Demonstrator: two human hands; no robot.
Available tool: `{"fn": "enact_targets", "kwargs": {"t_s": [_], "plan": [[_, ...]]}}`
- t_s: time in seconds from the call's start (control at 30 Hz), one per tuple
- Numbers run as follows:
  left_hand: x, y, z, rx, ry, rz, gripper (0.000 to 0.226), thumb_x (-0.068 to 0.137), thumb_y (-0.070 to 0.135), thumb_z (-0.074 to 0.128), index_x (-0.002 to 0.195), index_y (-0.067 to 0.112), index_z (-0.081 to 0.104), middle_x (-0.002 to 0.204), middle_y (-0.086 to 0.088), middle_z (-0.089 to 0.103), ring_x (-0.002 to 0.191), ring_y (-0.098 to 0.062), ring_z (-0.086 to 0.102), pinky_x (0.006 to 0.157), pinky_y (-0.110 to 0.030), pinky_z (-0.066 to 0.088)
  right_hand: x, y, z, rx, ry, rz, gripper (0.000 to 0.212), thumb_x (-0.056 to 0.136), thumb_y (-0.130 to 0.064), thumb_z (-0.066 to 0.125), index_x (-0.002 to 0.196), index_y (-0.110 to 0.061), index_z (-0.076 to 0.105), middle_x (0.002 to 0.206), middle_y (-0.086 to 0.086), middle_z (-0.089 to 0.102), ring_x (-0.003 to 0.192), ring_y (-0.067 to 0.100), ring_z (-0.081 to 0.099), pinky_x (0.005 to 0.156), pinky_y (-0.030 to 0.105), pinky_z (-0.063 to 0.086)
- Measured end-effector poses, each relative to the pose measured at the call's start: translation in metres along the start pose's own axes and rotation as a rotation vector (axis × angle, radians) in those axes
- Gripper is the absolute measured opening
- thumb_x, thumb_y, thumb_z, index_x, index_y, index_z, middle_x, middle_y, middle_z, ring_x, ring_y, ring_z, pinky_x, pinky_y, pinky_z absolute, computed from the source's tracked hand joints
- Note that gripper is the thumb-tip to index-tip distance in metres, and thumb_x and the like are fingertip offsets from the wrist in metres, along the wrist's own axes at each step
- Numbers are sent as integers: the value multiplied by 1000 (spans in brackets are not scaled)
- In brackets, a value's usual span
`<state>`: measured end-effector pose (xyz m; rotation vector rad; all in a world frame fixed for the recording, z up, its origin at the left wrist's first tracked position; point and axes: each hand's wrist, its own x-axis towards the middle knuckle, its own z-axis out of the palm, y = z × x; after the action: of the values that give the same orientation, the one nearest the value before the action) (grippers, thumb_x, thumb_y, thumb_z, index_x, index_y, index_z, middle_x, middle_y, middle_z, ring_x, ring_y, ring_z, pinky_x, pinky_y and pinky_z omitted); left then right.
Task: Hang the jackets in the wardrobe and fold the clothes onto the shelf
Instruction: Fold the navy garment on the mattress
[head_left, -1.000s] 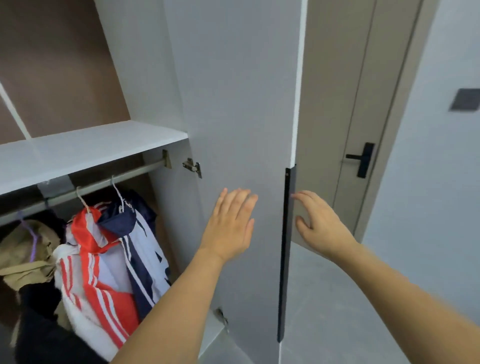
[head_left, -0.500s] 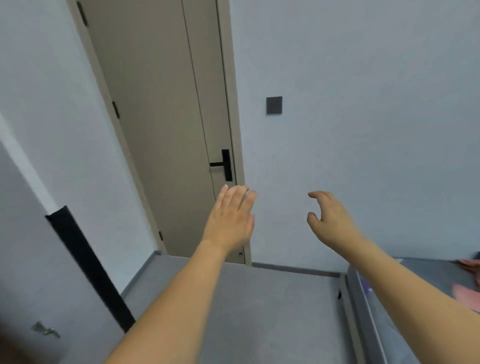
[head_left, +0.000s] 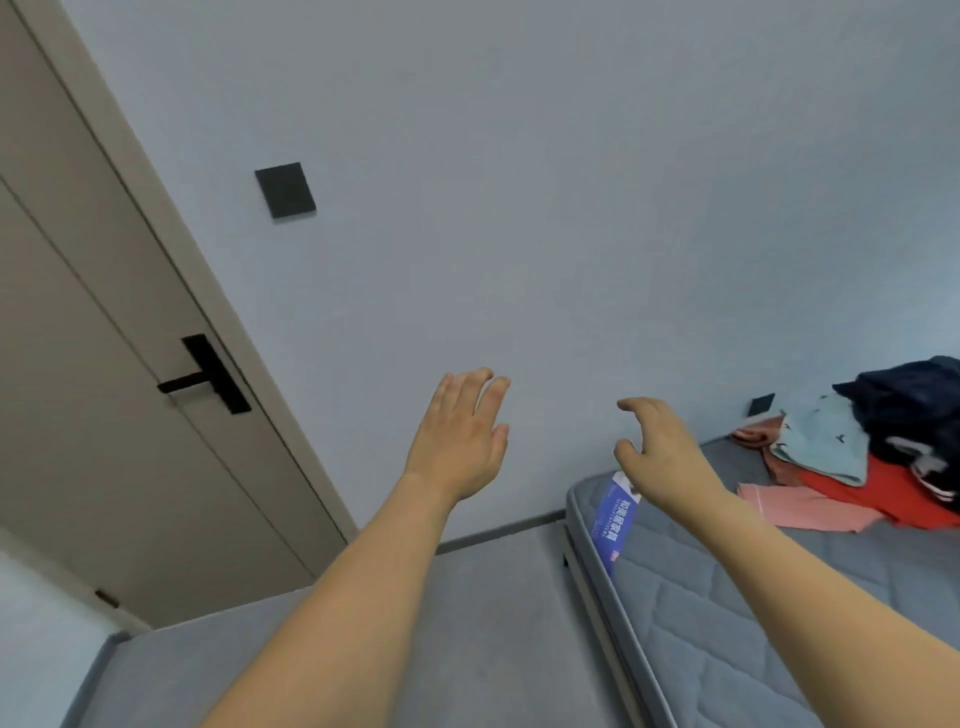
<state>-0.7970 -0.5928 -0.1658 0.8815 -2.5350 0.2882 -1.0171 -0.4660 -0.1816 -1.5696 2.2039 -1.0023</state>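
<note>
Swinging right since the earlier frame, the view has lost the wardrobe and gained a quilted grey mattress at lower right. Soft crumpled clothes, navy, pale blue, red and pink, lie heaped right of both hands. Left hand spread flat; right hand loosely clawed, holding nothing. Blue mattress label unreadable.

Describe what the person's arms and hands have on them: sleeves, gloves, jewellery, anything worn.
Nothing is worn. The left hand and right hand are bare, with no gloves, rings, watch or bracelets in sight. Both forearms are bare too, uncovered down to the bottom edge of the picture; no sleeve cuff shows anywhere, and no markings are visible.
</note>
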Motion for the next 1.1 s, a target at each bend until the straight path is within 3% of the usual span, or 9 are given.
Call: {"fn": "enact_targets", "kwargs": {"t_s": [0.2,0.33,0.53,0.63,0.83,1.1], "plan": [[152,27,99,-178,-60,138,52,93,22,58,140,7,45,142,-14,44,127,-31,37,114,-50,33,69,99,-36,-48,131,261,51,89,-6,54,139,-5,47,142,12,46,130,26,43,109,34,32],[231,96,165,-273,-174,264,55,96,24,54,146,10,38,150,-13,34,134,-31,28,119,-46,23,86,184,-68,-74,201,446,51,89,-6,54,140,-6,46,140,12,47,129,26,43,106,32,32],[310,176,274,-314,-287,457,51,89,20,56,137,5,50,141,-18,46,124,-36,45,110,-47,37,121,317,-97,-76,219,672,54,89,-7,54,141,-5,44,145,13,43,132,28,41,110,39,34],[342,203,343,-352,-396,464,51,88,19,56,136,5,50,140,-19,47,124,-37,48,108,-45,39,144,386,-96,-72,206,741,55,87,-8,53,142,-6,43,145,12,42,132,28,41,109,40,36],[403,263,515,-367,-610,459,54,95,21,49,147,11,36,152,-11,30,137,-28,33,116,-38,29,199,533,-70,-94,166,863,60,89,-9,51,147,-9,36,150,8,34,134,26,37,108,36,34],[460,377,704,-494,-726,486,57,95,20,50,149,15,31,155,-4,23,139,-25,30,113,-39,32,245,707,-40,-164,309,932,70,85,-8,56,151,-11,30,154,5,26,139,25,28,109,34,30]]}}
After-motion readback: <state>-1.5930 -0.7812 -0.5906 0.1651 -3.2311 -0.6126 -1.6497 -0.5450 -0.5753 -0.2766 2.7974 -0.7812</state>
